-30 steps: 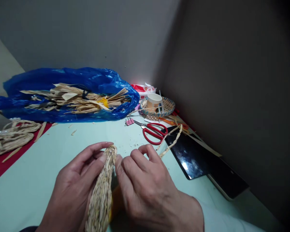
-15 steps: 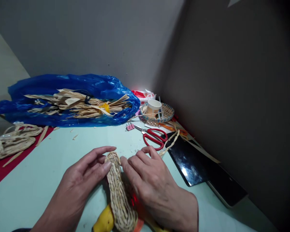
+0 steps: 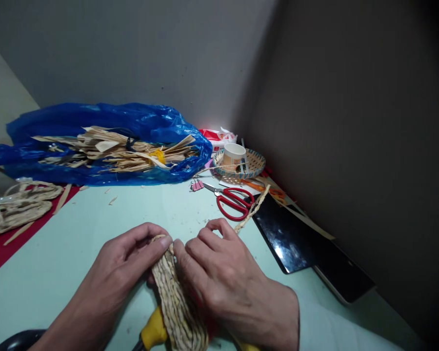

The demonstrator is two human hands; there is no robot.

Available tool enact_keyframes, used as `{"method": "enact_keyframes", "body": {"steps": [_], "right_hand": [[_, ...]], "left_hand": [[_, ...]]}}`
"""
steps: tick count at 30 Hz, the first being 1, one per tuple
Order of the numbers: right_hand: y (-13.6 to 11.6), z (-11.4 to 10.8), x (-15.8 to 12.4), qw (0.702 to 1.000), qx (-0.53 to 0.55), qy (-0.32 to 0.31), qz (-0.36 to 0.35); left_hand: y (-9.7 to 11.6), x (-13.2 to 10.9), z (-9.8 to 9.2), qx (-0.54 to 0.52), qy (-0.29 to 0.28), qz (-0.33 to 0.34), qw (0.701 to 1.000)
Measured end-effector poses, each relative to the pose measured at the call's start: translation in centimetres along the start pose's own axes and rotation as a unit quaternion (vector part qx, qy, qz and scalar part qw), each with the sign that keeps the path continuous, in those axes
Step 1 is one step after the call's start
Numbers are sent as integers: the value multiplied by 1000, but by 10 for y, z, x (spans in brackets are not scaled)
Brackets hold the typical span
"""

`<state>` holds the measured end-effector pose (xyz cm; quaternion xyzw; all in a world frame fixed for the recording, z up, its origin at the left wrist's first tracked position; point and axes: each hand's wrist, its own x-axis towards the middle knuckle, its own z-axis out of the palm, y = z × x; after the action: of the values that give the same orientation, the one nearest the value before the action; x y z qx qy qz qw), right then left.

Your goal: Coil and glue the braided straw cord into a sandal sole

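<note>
A long oval piece of coiled straw braid (image 3: pixel 177 297) stands between my hands at the bottom centre. My left hand (image 3: pixel 126 265) pinches its far end, thumb on the near face and fingers behind. My right hand (image 3: pixel 223 273) is closed at the right edge of that same end; its fingertips press against the braid. A loose tail of straw braid (image 3: pixel 254 209) comes out from behind my right hand and points away to the right. Beneath the coiled piece lies a yellow object (image 3: pixel 155 327) with a dark tip, partly covered, its kind unclear.
Red-handled scissors (image 3: pixel 234 202) and a pink binder clip (image 3: pixel 196 185) lie ahead. Behind them a paper cup (image 3: pixel 234 157) stands in a woven basket (image 3: pixel 258 163). A blue plastic bag (image 3: pixel 95 114) holds dry straw. Black tablets (image 3: pixel 285 243) lie right, other braided pieces (image 3: pixel 18 214) left.
My left thumb has come down onto the far end of the coiled piece, which has shifted slightly left. My right fingertips moved left with it. The loose braid tail has shifted.
</note>
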<state>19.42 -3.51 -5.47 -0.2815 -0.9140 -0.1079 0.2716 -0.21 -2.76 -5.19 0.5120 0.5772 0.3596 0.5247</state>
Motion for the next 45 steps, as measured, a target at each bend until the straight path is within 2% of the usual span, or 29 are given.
{"method": "enact_keyframes", "body": {"steps": [5,9,16,23,27,31,36,40,45], "right_hand": [[2,0,-1,1000,3,-4,-6],[2,1,0,1000,3,-9,-3],[-3,3,1,1000,3,24,-8],[-7,8,3,999,0,46,-2],[-4,7,3,1000,-10,26,-7],[6,0,3,1000,-7,-4,17],[15,-5,1,998,22,-55,39],[19,-2,-2,997,25,-62,28],[23,0,-3,997,33,-60,29]], "left_hand": [[4,-1,-3,-14,-19,-41,999],[9,-4,2,-69,-5,-69,995],[13,-6,10,-137,5,-87,987],[8,-5,11,-135,10,-76,988],[4,-5,11,-145,6,-62,987],[5,-3,12,-170,-2,-30,985],[5,0,6,-174,-13,-33,984],[0,4,-2,-134,-21,-17,991],[-1,9,-4,-150,-58,-29,987]]}}
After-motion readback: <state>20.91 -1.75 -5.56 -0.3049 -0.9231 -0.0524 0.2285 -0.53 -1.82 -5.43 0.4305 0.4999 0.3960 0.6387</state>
